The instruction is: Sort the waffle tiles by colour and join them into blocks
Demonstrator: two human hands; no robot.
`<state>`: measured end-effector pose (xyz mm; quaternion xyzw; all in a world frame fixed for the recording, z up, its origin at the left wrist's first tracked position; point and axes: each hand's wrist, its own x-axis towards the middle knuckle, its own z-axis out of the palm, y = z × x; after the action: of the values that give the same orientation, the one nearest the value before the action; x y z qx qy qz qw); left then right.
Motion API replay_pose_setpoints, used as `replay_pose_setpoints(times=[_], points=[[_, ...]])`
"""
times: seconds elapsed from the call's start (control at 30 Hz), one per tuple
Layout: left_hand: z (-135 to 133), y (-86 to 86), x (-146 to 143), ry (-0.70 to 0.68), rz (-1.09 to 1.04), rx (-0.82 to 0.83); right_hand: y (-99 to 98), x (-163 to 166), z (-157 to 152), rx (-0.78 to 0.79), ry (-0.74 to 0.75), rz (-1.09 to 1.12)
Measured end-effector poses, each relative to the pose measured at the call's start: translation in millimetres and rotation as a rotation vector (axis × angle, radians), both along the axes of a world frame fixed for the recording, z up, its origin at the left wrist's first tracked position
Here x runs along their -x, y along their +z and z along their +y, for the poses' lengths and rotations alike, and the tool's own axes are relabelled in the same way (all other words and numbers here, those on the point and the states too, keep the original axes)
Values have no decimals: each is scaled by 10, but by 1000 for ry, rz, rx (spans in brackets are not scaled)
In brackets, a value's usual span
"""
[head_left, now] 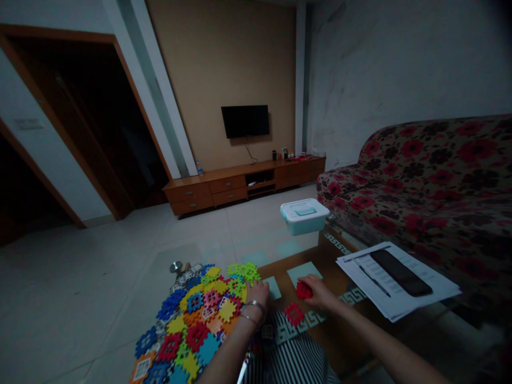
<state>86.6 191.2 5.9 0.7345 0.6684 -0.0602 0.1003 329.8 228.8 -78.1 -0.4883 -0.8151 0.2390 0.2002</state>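
Note:
My right hand (pixel 317 294) is closed around a red toothed plastic building piece (pixel 304 290), held above the glass table. Just below and left of it, a second red toothed piece (pixel 294 314) lies flat on the glass. My left hand (pixel 258 297), with metal bangles on its wrist, rests at the right edge of a large pile of colourful interlocking building pieces (pixel 208 349). Its fingers point forward, slightly apart, touching the pile beside some green and yellow pieces (pixel 244 273). No piece is visible in its grip.
A teal storage box with a white lid (pixel 305 213) stands at the table's far side. Papers (pixel 384 301), a pen (pixel 374 281) and a black phone (pixel 401 272) lie on the right. Beyond are a flowered sofa (pixel 400 194) and a low TV cabinet (pixel 228 186).

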Motion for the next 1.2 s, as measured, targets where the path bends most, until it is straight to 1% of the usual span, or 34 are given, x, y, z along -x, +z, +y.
replay_pose_setpoints(times=[0.1,0.23,0.47,0.6,0.7,0.8,0.97,1.07,1.2], points=[[84,-30,25,6,11,6,-117,12,-151,-75,-56,149],[163,-100,41,-8,17,17,-181,29,-272,-123,-99,218],[252,-180,31,-44,30,13,-209,30,-234,-105,-148,287],[255,-188,63,-37,52,40,-157,8,-206,-45,-133,285],[251,-167,112,-39,71,60,-78,-24,-149,3,-79,236],[234,-144,107,-36,81,54,-8,-48,-81,48,-39,99],[193,-133,-6,-5,79,-2,56,-5,-38,71,-47,-129],[202,-106,-72,3,72,-14,83,44,-39,68,-63,-171],[223,-25,-196,-10,74,-18,88,77,-42,50,-67,-189]])
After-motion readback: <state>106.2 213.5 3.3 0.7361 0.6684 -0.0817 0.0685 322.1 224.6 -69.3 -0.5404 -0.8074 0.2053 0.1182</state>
